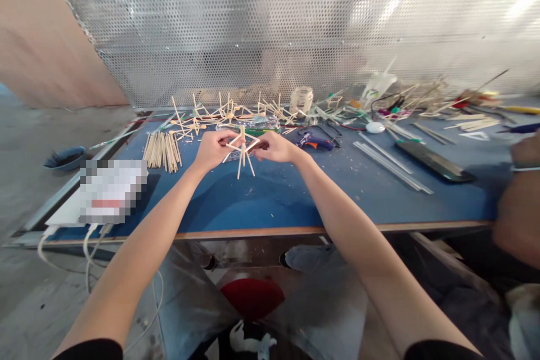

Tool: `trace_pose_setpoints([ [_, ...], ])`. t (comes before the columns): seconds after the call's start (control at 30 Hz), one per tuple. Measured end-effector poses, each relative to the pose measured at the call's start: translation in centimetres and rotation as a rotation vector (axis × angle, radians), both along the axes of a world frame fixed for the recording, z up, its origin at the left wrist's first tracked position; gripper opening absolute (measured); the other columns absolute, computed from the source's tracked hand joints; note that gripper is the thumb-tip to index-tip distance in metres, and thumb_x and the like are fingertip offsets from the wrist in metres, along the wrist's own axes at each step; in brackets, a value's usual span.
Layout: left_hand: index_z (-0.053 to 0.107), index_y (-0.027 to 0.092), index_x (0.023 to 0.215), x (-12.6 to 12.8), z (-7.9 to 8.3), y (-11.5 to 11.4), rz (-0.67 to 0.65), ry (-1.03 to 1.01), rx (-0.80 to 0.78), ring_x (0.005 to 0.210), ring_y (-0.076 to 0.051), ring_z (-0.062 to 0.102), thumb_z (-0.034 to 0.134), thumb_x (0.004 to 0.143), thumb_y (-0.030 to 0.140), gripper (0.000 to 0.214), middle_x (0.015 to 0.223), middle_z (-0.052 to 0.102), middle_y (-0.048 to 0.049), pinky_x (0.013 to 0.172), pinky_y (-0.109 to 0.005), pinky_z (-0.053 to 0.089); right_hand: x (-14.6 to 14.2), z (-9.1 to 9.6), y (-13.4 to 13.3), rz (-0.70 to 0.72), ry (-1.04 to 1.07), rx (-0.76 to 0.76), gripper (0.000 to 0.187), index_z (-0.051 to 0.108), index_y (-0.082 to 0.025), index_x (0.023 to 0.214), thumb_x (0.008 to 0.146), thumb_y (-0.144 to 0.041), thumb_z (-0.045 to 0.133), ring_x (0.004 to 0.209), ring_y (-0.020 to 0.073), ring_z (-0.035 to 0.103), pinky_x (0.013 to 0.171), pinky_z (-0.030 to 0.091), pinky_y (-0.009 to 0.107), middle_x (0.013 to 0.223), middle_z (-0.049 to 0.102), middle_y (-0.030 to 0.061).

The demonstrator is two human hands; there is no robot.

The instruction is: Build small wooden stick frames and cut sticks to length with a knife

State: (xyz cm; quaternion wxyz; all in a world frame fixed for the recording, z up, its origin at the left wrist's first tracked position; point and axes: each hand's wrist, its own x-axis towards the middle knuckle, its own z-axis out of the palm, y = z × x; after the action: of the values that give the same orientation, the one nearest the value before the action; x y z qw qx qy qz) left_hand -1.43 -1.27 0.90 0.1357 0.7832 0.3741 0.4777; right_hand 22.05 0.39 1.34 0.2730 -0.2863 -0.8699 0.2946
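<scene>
Between my hands is a small frame of joined wooden sticks, raised a little over the blue tabletop. My left hand has its fingers closed on the frame's left side. On the opposite side, my right hand pinches the same frame; its fingertips are partly hidden behind the sticks. Several sticks of the frame point down toward me. A bundle of loose wooden sticks lies left of my left hand. To the right of my right hand rests a purple and orange glue gun.
More stick frames line the back of the blue table. A clear jar stands behind. Clear glue sticks and a dark tray lie right. A white box with cables sits left. Another person's arm reaches in.
</scene>
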Motion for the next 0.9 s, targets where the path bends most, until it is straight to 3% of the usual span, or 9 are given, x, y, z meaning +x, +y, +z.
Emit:
trace_pose_setpoints([
  [0.13, 0.081, 0.023, 0.085, -0.1, -0.1, 0.1, -0.015, -0.012, -0.014, 0.049, -0.009, 0.029, 0.073, 0.086, 0.045, 0.023, 0.051, 0.037, 0.0061, 0.052, -0.028, 0.021, -0.5, -0.3, -0.2, 0.043, 0.0, -0.047, 0.029, 0.078, -0.015, 0.089, 0.084, -0.041, 0.064, 0.053, 0.0094, 0.047, 0.053, 0.035, 0.025, 0.059, 0.059, -0.0046],
  [0.4, 0.081, 0.021, 0.086, 0.2, 0.0, -0.1, -0.008, -0.029, -0.06, 0.054, -0.011, 0.047, 0.072, 0.086, 0.044, 0.024, 0.061, 0.064, 0.0012, 0.051, -0.026, 0.031, -1.5, -0.8, -0.4, 0.075, 0.059, -0.096, 0.035, 0.076, -0.015, 0.084, 0.09, -0.048, 0.065, 0.047, 0.0076, 0.035, 0.047, 0.027, 0.025, 0.05, 0.047, -0.0075],
  [0.63, 0.079, 0.021, 0.083, 0.1, -0.2, 0.0, -0.008, -0.037, -0.059, 0.049, -0.009, 0.033, 0.075, 0.085, 0.045, 0.025, 0.054, 0.05, 0.0048, 0.051, -0.027, 0.023, -1.6, -1.7, 0.3, 0.087, 0.118, -0.124, 0.035, 0.075, -0.015, 0.087, 0.091, -0.049, 0.066, 0.048, 0.0072, 0.036, 0.048, 0.028, 0.024, 0.051, 0.046, -0.0081],
  [0.9, 0.078, 0.022, 0.082, 0.2, -0.4, 0.3, -0.06, -0.074, -0.057, 0.049, -0.009, 0.03, 0.076, 0.084, 0.042, 0.02, 0.052, 0.045, 0.0063, 0.05, -0.026, 0.021, -1.8, -2.0, 0.3, 0.108, 0.153, -0.13, 0.035, 0.074, -0.014, 0.087, 0.094, -0.046, 0.064, 0.047, 0.0069, 0.036, 0.048, 0.029, 0.023, 0.05, 0.045, -0.0078],
])
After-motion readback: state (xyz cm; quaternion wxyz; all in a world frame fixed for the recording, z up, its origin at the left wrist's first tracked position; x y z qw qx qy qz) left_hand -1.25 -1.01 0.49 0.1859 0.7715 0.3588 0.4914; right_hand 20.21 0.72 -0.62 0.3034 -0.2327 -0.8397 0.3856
